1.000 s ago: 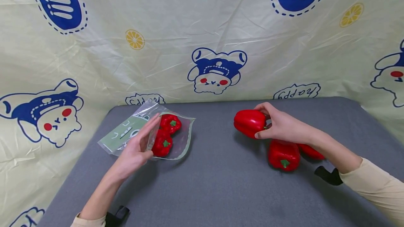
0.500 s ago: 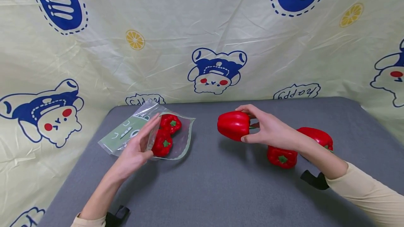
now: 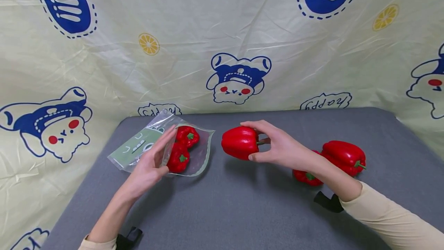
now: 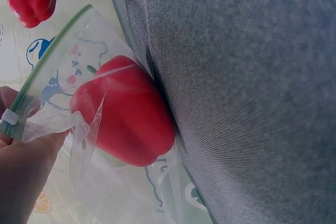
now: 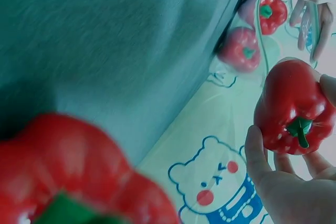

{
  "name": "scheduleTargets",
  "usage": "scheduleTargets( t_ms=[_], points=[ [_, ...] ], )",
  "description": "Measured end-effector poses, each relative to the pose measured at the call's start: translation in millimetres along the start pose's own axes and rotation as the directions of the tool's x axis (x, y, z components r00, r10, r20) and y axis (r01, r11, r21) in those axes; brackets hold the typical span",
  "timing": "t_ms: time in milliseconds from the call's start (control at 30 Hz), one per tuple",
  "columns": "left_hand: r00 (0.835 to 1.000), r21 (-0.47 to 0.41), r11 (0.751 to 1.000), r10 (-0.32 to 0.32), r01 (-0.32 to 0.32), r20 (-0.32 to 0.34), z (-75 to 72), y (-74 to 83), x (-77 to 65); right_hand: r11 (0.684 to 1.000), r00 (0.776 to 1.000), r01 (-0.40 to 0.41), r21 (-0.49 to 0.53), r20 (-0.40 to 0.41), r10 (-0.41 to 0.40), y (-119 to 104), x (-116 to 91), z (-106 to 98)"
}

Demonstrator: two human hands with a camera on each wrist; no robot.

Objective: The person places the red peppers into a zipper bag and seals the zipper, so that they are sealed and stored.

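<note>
My left hand (image 3: 150, 168) pinches the edge of a clear zip bag (image 3: 131, 152) with a green printed panel, near its white slider (image 4: 9, 117). The bag's mouth gapes to the right. Inside lie two red bell peppers, a nearer one (image 3: 178, 159) and a farther one (image 3: 187, 135). Just right of the mouth, above the table, my right hand (image 3: 283, 147) grips another red bell pepper (image 3: 239, 142) by its stem end. In the right wrist view, fingers and thumb surround this pepper (image 5: 294, 108), its green stem facing the palm.
Two more red bell peppers, one whole in view (image 3: 344, 156) and one partly behind my right forearm (image 3: 306, 178), rest on the grey table (image 3: 222, 215) at the right. A printed cream sheet (image 3: 194, 18) hangs behind the table's far edge.
My right hand has carried its bell pepper leftward, from beside the right-hand peppers to near the bag's mouth. My left hand and the bag stay in place.
</note>
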State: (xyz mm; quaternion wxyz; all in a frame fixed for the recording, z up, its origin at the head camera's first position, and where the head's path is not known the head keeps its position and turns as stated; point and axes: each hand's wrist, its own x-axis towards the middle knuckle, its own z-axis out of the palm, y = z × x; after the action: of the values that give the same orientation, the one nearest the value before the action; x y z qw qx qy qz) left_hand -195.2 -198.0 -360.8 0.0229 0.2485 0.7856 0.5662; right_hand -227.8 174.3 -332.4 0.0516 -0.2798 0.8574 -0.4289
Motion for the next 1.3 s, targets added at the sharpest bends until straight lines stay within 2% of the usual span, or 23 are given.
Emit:
scheduleTargets(
  t_ms=[167,333,667,833,1000,1300],
  points=[
    [1.000,0.002,1.000,0.007,-0.007,0.000,0.7,-0.3,0.4,0.998,1.000,0.005,0.056,0.012,-0.005,-7.8,5.8,12.8],
    [1.000,0.001,1.000,0.008,-0.008,0.002,1.5,-0.2,0.9,0.992,0.999,-0.030,0.120,0.049,0.025,-19.1,12.6,28.6],
    [1.000,-0.026,1.000,0.009,-0.009,0.006,3.5,0.4,1.5,0.986,0.994,-0.034,0.165,0.104,0.017,-35.5,26.1,63.9],
    [1.000,-0.005,1.000,0.025,-0.025,0.006,4.2,0.9,2.0,0.989,0.994,-0.041,0.144,0.103,0.027,-38.9,34.2,82.2],
    [0.998,-0.015,0.998,0.059,-0.058,0.015,6.8,0.4,2.5,0.996,0.995,-0.050,0.074,0.089,0.043,-40.6,42.1,97.8],
    [0.997,-0.023,0.997,0.073,-0.072,0.029,7.9,-1.9,2.7,0.996,0.996,-0.075,0.037,0.047,0.074,-46.8,51.2,112.4]
  ],
)
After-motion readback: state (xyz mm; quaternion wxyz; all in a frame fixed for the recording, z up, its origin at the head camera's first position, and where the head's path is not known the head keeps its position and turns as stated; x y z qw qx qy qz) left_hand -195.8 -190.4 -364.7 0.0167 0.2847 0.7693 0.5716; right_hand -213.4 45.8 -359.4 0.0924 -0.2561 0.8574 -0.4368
